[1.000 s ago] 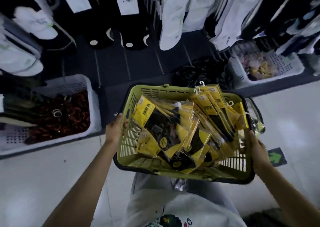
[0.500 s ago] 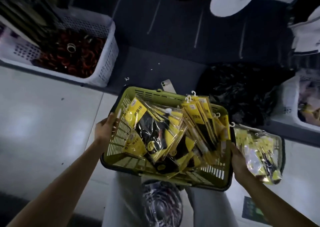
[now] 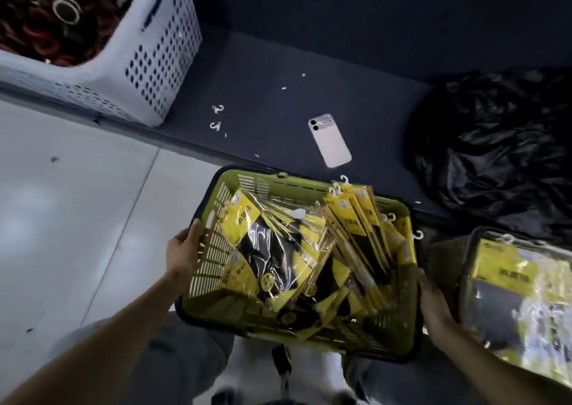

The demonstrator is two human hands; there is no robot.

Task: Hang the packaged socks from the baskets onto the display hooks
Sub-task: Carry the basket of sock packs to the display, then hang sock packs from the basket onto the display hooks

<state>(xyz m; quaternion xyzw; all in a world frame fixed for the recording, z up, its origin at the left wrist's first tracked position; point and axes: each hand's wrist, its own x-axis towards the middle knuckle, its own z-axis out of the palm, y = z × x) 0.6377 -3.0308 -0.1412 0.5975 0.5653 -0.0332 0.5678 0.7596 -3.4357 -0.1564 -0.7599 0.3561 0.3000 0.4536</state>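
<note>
Holding a green shopping basket (image 3: 280, 179) by both side walls: left hand (image 3: 182, 251) curled over the left rim, right hand (image 3: 433, 305) clasping the right. Heaped inside, yellow-packaged socks (image 3: 272, 243). Just beyond, a white phone (image 3: 330, 140) on the dark ledge (image 3: 278, 64); at right, a second sock-filled basket (image 3: 445, 256).

The yellow header card of the topmost sock packet (image 3: 244, 215) in the green basket (image 3: 278, 184) bears a column of large dark Chinese characters, seemingly three, with a small round logo above them. The strokes are too blurred to read. The big packet (image 3: 507, 274) in the neighbouring basket (image 3: 445, 249) at the right carries similar dark characters on its yellow band, equally smeared. A round sticker (image 3: 267, 280) lower on the topmost packet has print too small to make out.
</note>
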